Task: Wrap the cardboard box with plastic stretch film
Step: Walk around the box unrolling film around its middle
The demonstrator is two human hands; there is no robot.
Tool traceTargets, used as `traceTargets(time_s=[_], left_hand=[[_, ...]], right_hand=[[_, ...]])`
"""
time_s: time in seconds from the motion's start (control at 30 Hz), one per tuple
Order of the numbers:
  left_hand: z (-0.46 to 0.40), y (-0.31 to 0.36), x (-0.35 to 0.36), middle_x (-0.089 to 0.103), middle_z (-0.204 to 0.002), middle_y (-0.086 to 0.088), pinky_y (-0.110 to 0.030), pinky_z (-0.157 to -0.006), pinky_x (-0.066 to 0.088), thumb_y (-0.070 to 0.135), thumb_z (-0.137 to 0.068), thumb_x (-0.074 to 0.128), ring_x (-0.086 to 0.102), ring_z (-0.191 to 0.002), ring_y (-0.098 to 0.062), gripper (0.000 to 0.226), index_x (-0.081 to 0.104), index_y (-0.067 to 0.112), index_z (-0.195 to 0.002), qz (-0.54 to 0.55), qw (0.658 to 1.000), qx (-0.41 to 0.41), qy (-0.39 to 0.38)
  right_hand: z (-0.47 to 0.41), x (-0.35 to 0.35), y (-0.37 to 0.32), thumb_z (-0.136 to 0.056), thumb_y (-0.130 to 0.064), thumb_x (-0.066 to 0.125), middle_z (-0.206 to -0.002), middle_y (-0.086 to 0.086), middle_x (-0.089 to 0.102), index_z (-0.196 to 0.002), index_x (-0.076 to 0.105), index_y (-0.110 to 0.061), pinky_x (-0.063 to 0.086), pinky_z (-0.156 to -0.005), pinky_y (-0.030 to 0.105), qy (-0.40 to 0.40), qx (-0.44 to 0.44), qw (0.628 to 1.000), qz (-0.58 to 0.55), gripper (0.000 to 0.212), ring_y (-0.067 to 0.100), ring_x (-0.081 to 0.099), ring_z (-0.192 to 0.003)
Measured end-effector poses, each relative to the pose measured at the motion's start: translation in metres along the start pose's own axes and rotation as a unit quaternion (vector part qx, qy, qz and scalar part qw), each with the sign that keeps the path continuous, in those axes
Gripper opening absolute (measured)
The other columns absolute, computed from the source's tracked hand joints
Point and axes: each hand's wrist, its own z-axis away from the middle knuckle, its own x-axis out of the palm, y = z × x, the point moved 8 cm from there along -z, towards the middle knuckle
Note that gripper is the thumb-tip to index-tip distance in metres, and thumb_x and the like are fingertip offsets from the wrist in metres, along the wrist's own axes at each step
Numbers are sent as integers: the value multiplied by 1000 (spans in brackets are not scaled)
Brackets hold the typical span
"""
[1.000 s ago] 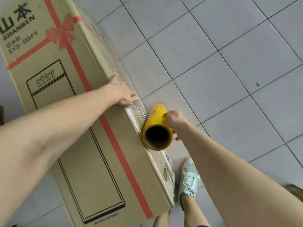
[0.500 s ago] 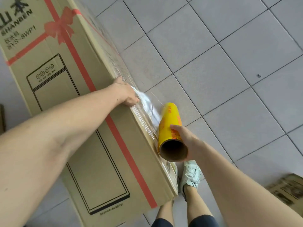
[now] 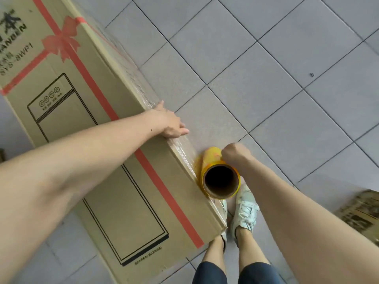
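Note:
A tall cardboard box (image 3: 86, 124) with a red ribbon print stands on the tiled floor, filling the left of the head view. Clear stretch film (image 3: 143, 97) clings along its right side face. My left hand (image 3: 170, 124) lies over the box's top right edge, fingers pressing down onto the film. My right hand (image 3: 234, 154) grips the yellow film roll (image 3: 220, 177) from above. The roll is held upright against the box's right side, its open cardboard core facing the camera. A short stretch of film runs from the roll to the box.
Grey floor tiles (image 3: 266, 78) spread out to the right. My feet in white shoes (image 3: 246, 210) stand by the box's near right corner. Another piece of printed cardboard (image 3: 361, 214) lies at the right edge.
My right hand shifted from under the roll to over its top and brought the roll back against the box's side. My left hand stayed on the box's edge.

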Motion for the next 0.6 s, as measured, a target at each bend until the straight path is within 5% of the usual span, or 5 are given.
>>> traceTargets(time_s=[0.17,0.3,0.4,0.47,0.6], left_hand=[[-16,32,3,19,-166,6,-50,-121,11,58,-103,13,21,-152,-24,59,21,38,-158,80,996,-8,-44],[-29,36,41,34,-161,2,-53,-117,21,68,-80,13,33,-147,-26,74,50,41,-138,12,993,-19,-120],[-31,36,53,26,-164,4,-54,-119,15,74,-68,8,22,-151,-25,96,32,37,-154,-33,991,-22,-125],[-29,35,50,29,-162,7,-53,-118,22,76,-69,10,28,-149,-25,95,32,40,-154,-34,991,-25,-127],[-36,34,56,25,-164,9,-54,-120,19,81,-63,12,26,-150,-25,99,30,44,-153,-9,988,-17,-155]], right_hand=[[-24,24,-27,-90,-32,36,-141,10,51,-134,52,-12,41,-103,35,-31,-25,992,118,52,31,49,-129],[-23,47,-21,-97,-46,33,-150,5,41,-144,41,-17,31,-113,39,-135,-43,977,161,56,27,38,-139],[4,47,3,-93,-50,55,-118,12,56,-106,57,-7,41,-104,38,-201,17,976,84,45,30,55,-120],[6,44,36,-84,-51,66,-100,13,61,-85,52,-8,49,-96,39,-195,80,977,-38,45,30,65,-94],[13,51,110,-69,-61,68,-99,20,71,-112,51,-9,56,-85,50,-171,193,934,-247,69,36,72,-83]])
